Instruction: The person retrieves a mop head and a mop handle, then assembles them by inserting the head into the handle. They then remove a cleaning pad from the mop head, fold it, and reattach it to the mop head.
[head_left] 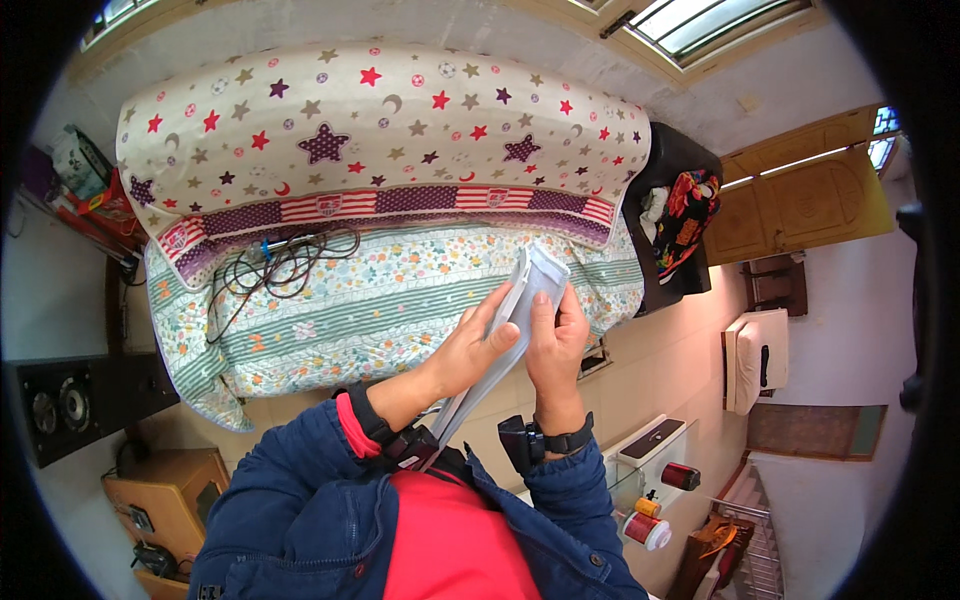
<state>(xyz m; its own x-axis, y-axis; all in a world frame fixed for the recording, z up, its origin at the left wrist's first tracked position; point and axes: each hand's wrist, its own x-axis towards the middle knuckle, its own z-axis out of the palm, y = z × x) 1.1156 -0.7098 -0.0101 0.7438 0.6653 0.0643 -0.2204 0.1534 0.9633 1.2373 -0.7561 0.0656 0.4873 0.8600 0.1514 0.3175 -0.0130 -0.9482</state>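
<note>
A long, narrow piece of pale blue-grey folded cloth [510,335] is held up in front of my chest. It slants from its broader folded top end down toward my waist, with a whitish edge along its left side. My left hand [468,348] grips it from the left, thumb across the front and fingers partly hidden along its edge. My right hand [556,345] pinches the right side near the top, thumb on the front and fingers behind. What kind of cloth article it is, I cannot tell.
Ahead is a sofa with a star-patterned cover [400,130] and a flowered, striped quilt [350,310]. A tangled dark cable [285,265] lies on it. At left stands a black speaker [75,410]; at lower right, a glass table holds jars [645,530].
</note>
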